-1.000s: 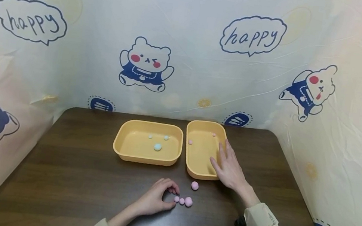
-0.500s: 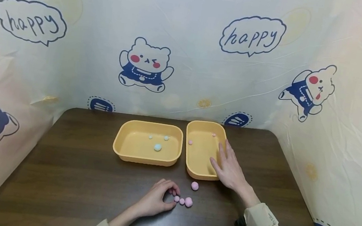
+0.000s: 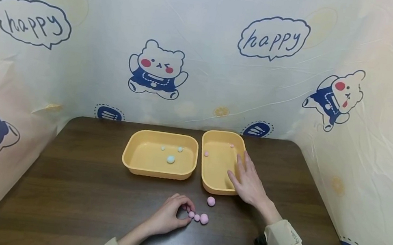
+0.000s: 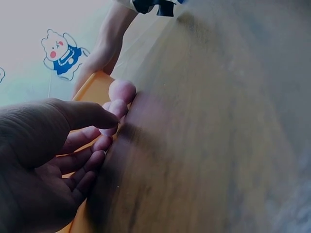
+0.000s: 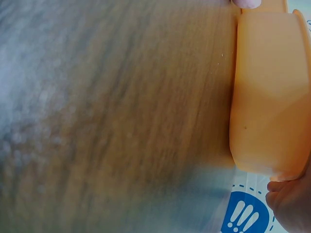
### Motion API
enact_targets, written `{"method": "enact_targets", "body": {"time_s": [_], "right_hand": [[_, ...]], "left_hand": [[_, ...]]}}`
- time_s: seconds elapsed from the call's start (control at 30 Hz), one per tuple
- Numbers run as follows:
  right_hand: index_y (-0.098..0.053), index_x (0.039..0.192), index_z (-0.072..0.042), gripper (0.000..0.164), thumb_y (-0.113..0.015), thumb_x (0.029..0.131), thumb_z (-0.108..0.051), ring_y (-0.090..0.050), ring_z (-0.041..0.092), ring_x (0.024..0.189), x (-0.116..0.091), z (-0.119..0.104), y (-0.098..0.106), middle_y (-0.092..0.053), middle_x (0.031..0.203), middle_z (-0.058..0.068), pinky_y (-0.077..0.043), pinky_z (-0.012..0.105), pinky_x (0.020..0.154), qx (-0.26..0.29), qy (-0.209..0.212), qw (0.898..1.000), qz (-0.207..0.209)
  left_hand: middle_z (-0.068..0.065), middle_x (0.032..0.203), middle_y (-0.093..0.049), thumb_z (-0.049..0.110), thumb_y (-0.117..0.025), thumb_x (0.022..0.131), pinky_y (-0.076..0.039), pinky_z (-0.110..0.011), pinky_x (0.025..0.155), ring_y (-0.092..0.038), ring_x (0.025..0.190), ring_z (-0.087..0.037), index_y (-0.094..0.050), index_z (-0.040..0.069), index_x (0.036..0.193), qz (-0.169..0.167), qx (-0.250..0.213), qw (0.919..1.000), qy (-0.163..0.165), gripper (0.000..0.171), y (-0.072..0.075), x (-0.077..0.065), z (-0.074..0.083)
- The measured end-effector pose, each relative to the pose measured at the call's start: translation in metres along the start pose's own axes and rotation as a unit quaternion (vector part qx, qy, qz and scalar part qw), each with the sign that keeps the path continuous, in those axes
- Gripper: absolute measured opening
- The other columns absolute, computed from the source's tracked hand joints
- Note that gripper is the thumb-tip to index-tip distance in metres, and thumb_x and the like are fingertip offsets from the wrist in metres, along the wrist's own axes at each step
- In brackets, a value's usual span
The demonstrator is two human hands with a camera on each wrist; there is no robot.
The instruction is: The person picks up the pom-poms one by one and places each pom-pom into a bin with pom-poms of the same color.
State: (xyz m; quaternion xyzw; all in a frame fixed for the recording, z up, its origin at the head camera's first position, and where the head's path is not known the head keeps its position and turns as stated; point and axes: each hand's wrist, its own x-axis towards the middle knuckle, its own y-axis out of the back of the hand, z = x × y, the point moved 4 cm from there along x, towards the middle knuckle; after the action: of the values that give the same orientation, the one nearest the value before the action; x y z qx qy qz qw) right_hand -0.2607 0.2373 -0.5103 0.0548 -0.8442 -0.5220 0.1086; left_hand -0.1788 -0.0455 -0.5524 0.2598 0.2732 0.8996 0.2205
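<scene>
1. Row of three pink balls (image 3: 197, 218) is laid on the brown wooden worktop (image 3: 82, 186), on the near side of the trays, well in from the left and right edges.
2. The row's long axis is turned sideways, roughly parallel to the worktop's far edge; its biggest ball is pointed toward the right edge. No long axis can be read in any single round ball.
3. The leftmost ball (image 3: 191, 214) is held between the curled thumb and fingers of the left hand (image 3: 168, 216), narrowly set; how firmly cannot be told.
4. The right hand (image 3: 249, 184) is spread wide over the right rim of the right yellow tray (image 3: 215, 178), with nothing gripped.
5. A loose pink ball (image 3: 211, 201) is left just off that tray's near end. Two small pink balls (image 3: 206, 154) are contained inside; three pale blue balls (image 3: 170, 159) are contained in the left yellow tray (image 3: 140, 158).
6. The step in hand is judged to be the handling of the row's left end; for any lift, a sure pinch would be called for, with the neighbouring ball undisturbed.
</scene>
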Motion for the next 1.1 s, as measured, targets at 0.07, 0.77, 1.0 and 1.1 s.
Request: {"method": "enact_targets", "body": {"time_s": [0.07,0.77,1.0,1.1], "right_hand": [[-0.025,0.172,0.003,0.081,-0.054,0.113,-0.044,-0.02,0.051,0.168,0.0,0.0,0.0,-0.009,0.182,0.03,-0.028,0.066,0.135,0.0,0.0,1.0,0.0],[-0.025,0.171,0.006,0.081,-0.054,0.113,-0.044,-0.021,0.052,0.167,-0.001,-0.001,0.001,-0.011,0.181,0.032,-0.03,0.068,0.134,-0.005,0.003,1.0,0.005],[-0.025,0.17,0.006,0.08,-0.053,0.113,-0.042,-0.022,0.053,0.167,-0.001,-0.002,0.001,-0.012,0.181,0.033,-0.03,0.068,0.133,-0.008,0.006,1.0,0.008],[-0.025,0.171,0.006,0.08,-0.053,0.113,-0.043,-0.021,0.053,0.167,0.0,-0.002,0.001,-0.01,0.181,0.032,-0.029,0.068,0.134,-0.007,0.004,1.0,0.003]], "left_hand": [[0.011,0.093,-0.068,0.009,-0.09,0.084,-0.046,-0.024,0.082,-0.055,0.093,-0.003,-0.072,0.02,0.101,0.006,-0.002,1.0,0.006,0.027,-0.002,-0.001,-0.005],[0.004,0.093,-0.069,0.004,-0.086,0.086,-0.055,-0.023,0.077,-0.063,0.085,-0.006,-0.073,0.015,0.102,0.022,-0.07,0.9965,0.039,0.023,0.01,0.009,0.003],[0.001,0.096,-0.072,0.0,-0.084,0.09,-0.059,-0.029,0.083,-0.066,0.088,-0.014,-0.075,0.011,0.104,0.006,-0.072,0.9926,0.098,0.021,0.022,0.015,0.02],[0.001,0.097,-0.071,0.0,-0.083,0.09,-0.059,-0.029,0.084,-0.065,0.09,-0.012,-0.075,0.011,0.105,0.006,-0.072,0.9918,0.106,0.021,0.024,0.017,0.02]]}}
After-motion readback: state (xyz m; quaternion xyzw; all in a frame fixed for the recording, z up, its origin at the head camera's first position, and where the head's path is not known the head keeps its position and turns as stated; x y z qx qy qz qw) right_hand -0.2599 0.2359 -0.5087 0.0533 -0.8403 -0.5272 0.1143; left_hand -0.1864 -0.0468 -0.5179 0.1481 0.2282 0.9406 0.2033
